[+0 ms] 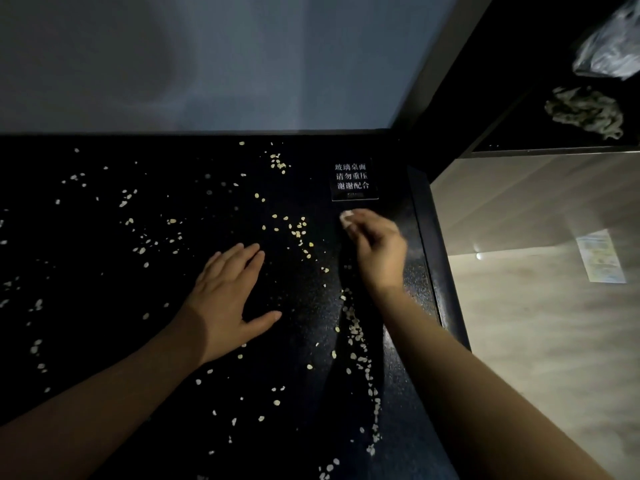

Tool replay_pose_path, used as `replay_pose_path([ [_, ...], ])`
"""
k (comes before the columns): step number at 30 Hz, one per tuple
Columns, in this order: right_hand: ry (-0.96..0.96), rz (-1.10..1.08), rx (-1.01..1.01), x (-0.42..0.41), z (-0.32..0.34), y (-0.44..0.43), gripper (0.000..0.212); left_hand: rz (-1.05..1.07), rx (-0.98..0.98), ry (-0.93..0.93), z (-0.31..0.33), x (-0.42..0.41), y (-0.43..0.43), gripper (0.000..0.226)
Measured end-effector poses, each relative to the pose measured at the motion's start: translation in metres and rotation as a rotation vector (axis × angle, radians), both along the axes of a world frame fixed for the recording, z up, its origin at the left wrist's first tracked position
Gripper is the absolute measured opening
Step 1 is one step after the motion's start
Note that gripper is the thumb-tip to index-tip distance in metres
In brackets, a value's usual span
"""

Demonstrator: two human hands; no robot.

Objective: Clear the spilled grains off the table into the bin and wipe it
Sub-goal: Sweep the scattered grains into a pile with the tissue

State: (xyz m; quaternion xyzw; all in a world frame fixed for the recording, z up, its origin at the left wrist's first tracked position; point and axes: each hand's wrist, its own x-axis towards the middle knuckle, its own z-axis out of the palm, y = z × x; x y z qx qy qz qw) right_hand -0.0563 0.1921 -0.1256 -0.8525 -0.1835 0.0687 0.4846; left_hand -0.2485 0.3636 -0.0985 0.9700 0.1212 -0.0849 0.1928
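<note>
Pale grains [298, 230] are scattered over nearly the whole dark worktop [104, 427] — thin specks to the left and far side, a denser trail [360, 358] running along the near right, close beside the right edge. No bin is seen in view.

Risk, as judged: grains in that trail could be knocked over the right edge onto the wooden floor [536, 323] by a sweep of the right forearm, which lies just beside them. A small sign [353, 180] with printed characters sits at the far right of the worktop, so heavy pressing may be unwise. In the dim light, stray grains could be missed.

The left hand [225, 299] is laid flat, fingers together, thumb spread, palm down on the worktop. The right hand [375, 251] is loosely curled, fingertips drawn together just near of the sign — something pale seems to be pinched, though what it is cannot be told.
</note>
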Motion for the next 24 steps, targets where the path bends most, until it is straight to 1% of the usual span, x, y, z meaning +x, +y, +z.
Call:
replay_pose_path([
  [2,0.025,0.136,0.026,-0.029,0.005,0.001,0.015,-0.034,0.038,0.022,-0.001,-0.004,0.001,0.103],
  [4,0.072,0.219,0.045,-0.047,0.01,-0.003,0.015,-0.057,0.069,0.039,-0.003,-0.007,0.003,0.104],
  [6,0.138,0.172,0.121,-0.048,0.017,-0.011,0.016,-0.081,0.097,0.048,-0.004,-0.009,0.004,0.103],
  [8,0.151,0.037,0.199,-0.034,0.027,-0.025,0.016,-0.087,0.104,0.049,-0.004,-0.009,0.005,0.102],
  [10,0.093,-0.095,0.158,-0.015,0.034,-0.041,0.016,-0.094,0.117,0.052,-0.005,-0.01,0.005,0.101],
  [12,0.041,-0.156,0.061,-0.007,0.028,-0.051,0.015,-0.101,0.133,0.053,-0.006,-0.011,0.005,0.1],
  [16,0.026,-0.153,-0.027,-0.033,0.002,-0.039,0.019,-0.102,0.134,0.047,-0.007,-0.011,0.005,0.1],
  [21,0.04,0.097,0.042,-0.094,0.01,-0.017,0.02,-0.103,0.15,0.057,-0.006,-0.011,0.004,0.102],
  [22,0.057,0.096,0.062,-0.097,0.014,-0.018,0.021,-0.106,0.153,0.063,-0.006,-0.011,0.004,0.102],
  [24,0.116,-0.01,0.154,-0.09,0.025,-0.027,0.021,-0.11,0.15,0.068,-0.005,-0.01,0.003,0.103],
])
